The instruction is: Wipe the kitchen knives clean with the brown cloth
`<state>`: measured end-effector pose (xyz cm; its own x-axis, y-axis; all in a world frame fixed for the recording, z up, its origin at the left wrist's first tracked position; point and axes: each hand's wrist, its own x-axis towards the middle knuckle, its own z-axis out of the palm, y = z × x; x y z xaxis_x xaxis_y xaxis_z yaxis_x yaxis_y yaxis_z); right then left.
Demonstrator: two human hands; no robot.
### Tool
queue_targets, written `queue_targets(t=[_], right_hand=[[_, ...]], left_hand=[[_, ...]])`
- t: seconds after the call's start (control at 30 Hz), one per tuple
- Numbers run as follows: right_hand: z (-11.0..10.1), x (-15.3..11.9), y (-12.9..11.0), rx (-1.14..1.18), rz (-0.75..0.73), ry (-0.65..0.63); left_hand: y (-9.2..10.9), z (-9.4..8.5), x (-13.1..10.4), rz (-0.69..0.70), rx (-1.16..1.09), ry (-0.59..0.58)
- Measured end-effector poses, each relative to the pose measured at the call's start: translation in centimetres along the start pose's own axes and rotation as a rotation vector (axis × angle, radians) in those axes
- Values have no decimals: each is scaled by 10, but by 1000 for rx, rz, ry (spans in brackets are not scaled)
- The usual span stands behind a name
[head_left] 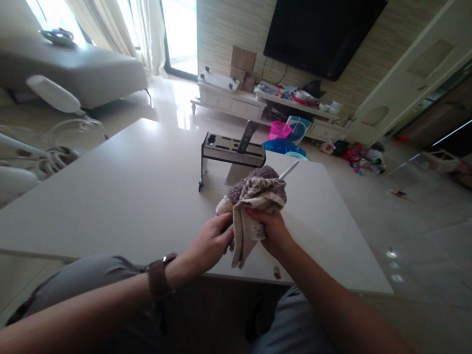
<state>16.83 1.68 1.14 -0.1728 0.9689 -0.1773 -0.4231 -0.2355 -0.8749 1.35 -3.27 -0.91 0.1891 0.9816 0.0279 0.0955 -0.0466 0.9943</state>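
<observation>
Both my hands grip a bunched cloth towel, purple-grey and beige, just above the table's near side. My left hand is closed on its left edge, and my right hand pinches it from the right, thumb on top. Out of the towel's upper right pokes a slim pale rod-like end; the rest of that thing is hidden in the folds. Just beyond the towel stands a metal knife rack with black ends. A knife with a dark handle sits in it, its blade partly visible below the slots.
The white table spreads out before my knees. A small dark scrap lies near its front edge. Beyond it are a pink basket, a blue basin and a low cabinet. White chairs stand at left.
</observation>
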Motion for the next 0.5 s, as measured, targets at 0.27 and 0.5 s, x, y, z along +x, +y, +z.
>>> queue_targets(t=[0.27, 0.5], right_hand=[[-4, 9, -9, -16, -73, 60], [-27, 32, -32, 48, -161, 128]], left_hand=[[1, -1, 3, 25, 25, -2], [3, 0, 2, -35, 41, -52]])
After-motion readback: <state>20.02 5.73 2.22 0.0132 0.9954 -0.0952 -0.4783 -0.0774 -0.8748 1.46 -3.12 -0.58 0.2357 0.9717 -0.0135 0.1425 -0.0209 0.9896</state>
